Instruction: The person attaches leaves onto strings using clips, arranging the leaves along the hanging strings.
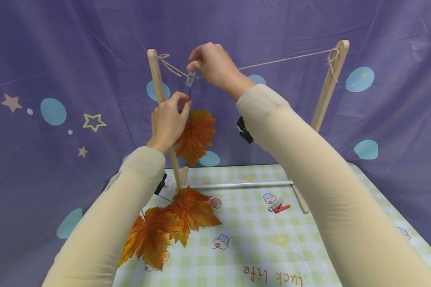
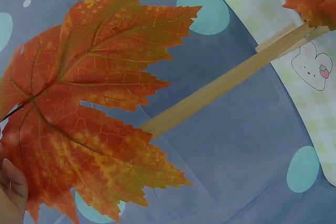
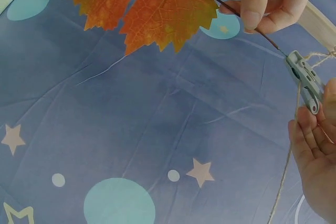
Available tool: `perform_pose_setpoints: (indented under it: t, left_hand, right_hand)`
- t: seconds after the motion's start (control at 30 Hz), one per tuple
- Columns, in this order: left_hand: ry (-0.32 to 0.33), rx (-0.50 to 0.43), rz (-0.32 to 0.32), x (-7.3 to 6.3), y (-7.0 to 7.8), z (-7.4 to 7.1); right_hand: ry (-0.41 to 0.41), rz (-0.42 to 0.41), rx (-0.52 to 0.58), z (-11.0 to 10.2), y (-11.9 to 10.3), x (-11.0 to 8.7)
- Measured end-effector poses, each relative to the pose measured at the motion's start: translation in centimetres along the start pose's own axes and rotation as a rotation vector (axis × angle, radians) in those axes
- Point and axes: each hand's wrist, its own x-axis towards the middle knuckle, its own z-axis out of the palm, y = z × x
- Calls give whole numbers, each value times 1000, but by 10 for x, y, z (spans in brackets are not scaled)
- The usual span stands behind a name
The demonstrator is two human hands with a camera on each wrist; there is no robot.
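Observation:
My right hand (image 1: 215,65) pinches a grey clothespin (image 1: 190,79) on the twine (image 1: 269,62), close to the left post. Just below, my left hand (image 1: 169,119) holds an orange maple leaf (image 1: 196,137) by its thin dark stem. In the right wrist view, the stem tip reaches the end of the clothespin (image 3: 304,80), and the twine runs past its side; whether the stem is clamped is hard to tell. The leaf (image 2: 100,93) fills much of the left wrist view, with only part of the left hand (image 2: 11,187) at the edge.
Two more maple leaves (image 1: 190,213) lie on the checked tablecloth (image 1: 251,247) at the left. Near the right post (image 1: 327,91) are a grey clothespin (image 1: 274,205) and a red clothespin (image 1: 282,208). A white rod (image 1: 237,185) spans the frame's base; the left post (image 1: 156,75) stands behind the left hand.

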Motion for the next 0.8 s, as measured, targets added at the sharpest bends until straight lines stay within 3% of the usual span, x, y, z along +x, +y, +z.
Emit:
perform_pose_setpoints:
  t: [0.2, 0.57, 0.67, 0.8]
  left_hand:
    - [13, -12, 1, 0, -1, 1]
    - [4, -110, -23, -4, -2, -3]
    - [-5, -156, -16, -11, -2, -6]
    - [-22, -219, 11, -26, -1, -11]
  right_hand:
    - [1, -8, 5, -1, 0, -2]
    - [130, -69, 67, 5, 14, -18]
    - [209, -109, 73, 6, 22, -27]
    - [370, -239, 127, 8, 36, -42]
